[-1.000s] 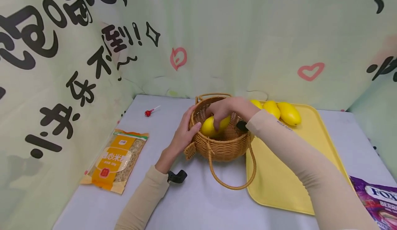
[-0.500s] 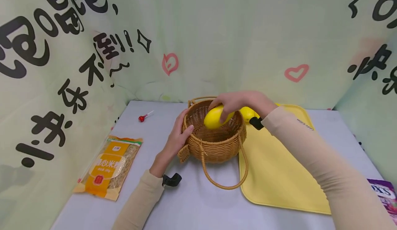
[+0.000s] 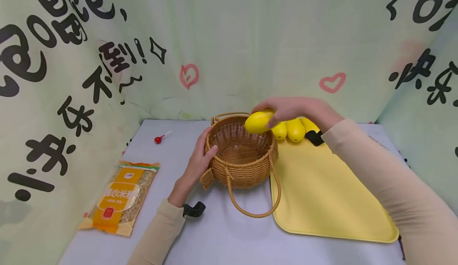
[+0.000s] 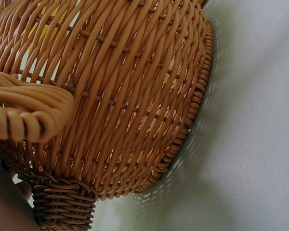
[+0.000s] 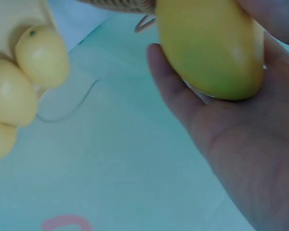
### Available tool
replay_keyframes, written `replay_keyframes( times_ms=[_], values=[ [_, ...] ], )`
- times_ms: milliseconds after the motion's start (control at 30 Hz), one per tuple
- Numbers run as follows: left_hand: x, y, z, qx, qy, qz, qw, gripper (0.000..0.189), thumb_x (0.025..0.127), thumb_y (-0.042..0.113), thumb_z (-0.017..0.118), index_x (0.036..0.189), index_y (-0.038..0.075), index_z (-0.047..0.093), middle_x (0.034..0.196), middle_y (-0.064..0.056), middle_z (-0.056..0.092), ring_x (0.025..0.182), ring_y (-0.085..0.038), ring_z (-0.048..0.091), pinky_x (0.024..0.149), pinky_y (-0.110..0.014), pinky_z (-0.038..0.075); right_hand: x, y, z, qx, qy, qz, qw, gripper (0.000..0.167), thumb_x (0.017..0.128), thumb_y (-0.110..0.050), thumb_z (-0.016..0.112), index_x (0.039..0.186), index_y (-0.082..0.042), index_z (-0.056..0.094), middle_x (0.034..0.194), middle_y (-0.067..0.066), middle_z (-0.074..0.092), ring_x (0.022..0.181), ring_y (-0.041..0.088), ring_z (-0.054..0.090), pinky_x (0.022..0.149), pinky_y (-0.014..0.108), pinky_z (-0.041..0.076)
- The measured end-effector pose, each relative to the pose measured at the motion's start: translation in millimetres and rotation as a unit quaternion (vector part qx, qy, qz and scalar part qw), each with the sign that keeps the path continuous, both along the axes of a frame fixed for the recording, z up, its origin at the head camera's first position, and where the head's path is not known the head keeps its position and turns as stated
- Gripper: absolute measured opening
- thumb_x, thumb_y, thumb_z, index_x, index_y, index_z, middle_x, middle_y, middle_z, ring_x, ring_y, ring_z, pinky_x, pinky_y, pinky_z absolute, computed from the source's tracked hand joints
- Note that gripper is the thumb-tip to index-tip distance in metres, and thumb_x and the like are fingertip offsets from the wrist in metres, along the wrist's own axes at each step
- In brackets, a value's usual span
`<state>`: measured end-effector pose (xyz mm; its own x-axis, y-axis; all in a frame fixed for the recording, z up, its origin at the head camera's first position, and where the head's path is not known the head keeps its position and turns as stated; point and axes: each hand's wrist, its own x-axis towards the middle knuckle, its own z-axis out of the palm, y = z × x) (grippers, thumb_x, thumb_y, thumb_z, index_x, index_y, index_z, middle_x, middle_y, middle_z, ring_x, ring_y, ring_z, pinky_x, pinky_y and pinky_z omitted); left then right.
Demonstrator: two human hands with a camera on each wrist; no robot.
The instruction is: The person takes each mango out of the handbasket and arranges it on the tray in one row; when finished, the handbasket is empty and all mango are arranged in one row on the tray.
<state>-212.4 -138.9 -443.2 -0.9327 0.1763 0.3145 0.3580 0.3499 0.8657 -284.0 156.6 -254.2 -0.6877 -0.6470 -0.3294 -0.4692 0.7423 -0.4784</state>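
Observation:
My right hand point(image 3: 288, 108) holds a yellow mango point(image 3: 257, 122) over the right rear rim of a round wicker basket point(image 3: 247, 174). In the right wrist view, the fingers and thumb wrap the held mango point(image 5: 212, 48), whose near end is greenish. The left hand point(image 3: 196, 157) grips the basket's left rim, thumb at the top edge. From the left wrist, the woven side of the basket point(image 4: 135, 96) fills most of the picture. No fruit shows inside the basket. Several more mangoes point(image 3: 295, 130) lie in a row on the far end of a yellow tray point(image 3: 329, 201).
The basket's front handle point(image 3: 257, 215) droops toward the person, its other handle point(image 3: 230, 114) standing at the back. A red lollipop point(image 3: 158, 140) and an orange-labelled food bag point(image 3: 118, 197) lie on the left of the table. A curtain point(image 3: 250, 50) with lettering closes off the back.
The right hand has lifted the mango from inside the basket up and rightward to the rim. The left hand keeps its grip on the basket. The head view has shifted slightly right.

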Motion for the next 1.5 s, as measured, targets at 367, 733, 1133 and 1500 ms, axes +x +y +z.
replay_keyframes(
  times_ms=[367, 733, 1133, 1500],
  values=[
    [21.6, 4.1, 36.8, 0.0, -0.018, -0.015, 0.9997, 0.067, 0.098, 0.023, 0.05, 0.158, 0.01, 0.022, 0.164, -0.014, 0.022, 0.149, -0.037, 0.027, 0.117, -0.06, 0.029, 1.7, 49, -1.3, -0.044, 0.071, -0.09, 0.9924, 0.069, 0.085, -0.007, 0.062, 0.15, -0.016, 0.044, 0.154, 0.012, 0.044, 0.138, 0.034, 0.04, 0.112, 0.057, 0.033],
    [24.8, 4.6, 41.2, -0.003, -0.021, -0.011, 0.9997, 0.066, 0.099, 0.024, 0.049, 0.158, 0.009, 0.023, 0.163, -0.014, 0.023, 0.148, -0.037, 0.03, 0.117, -0.06, 0.03, -3.7, 91, -19.8, -0.037, 0.115, -0.146, 0.9819, 0.07, 0.082, -0.005, 0.059, 0.149, -0.011, 0.044, 0.15, 0.017, 0.047, 0.118, 0.033, 0.047, 0.096, 0.05, 0.039],
    [23.6, 6.0, 42.5, -0.004, -0.02, -0.015, 0.9997, 0.066, 0.099, 0.023, 0.049, 0.158, 0.01, 0.023, 0.163, -0.013, 0.023, 0.148, -0.036, 0.029, 0.117, -0.059, 0.03, -8.1, 130, -48.3, -0.004, 0.125, -0.187, 0.9744, 0.068, 0.085, -0.012, 0.058, 0.15, -0.004, 0.041, 0.149, 0.023, 0.045, 0.12, 0.038, 0.046, 0.098, 0.056, 0.04],
    [24.0, 6.1, 42.4, 0.0, -0.022, -0.015, 0.9996, 0.066, 0.099, 0.023, 0.049, 0.158, 0.01, 0.023, 0.164, -0.013, 0.023, 0.149, -0.036, 0.028, 0.117, -0.059, 0.029, -10.7, 153, -65.4, 0.01, 0.129, -0.214, 0.9683, 0.067, 0.086, -0.014, 0.057, 0.149, 0.003, 0.039, 0.15, 0.03, 0.041, 0.13, 0.046, 0.04, 0.107, 0.065, 0.032]
  ],
)
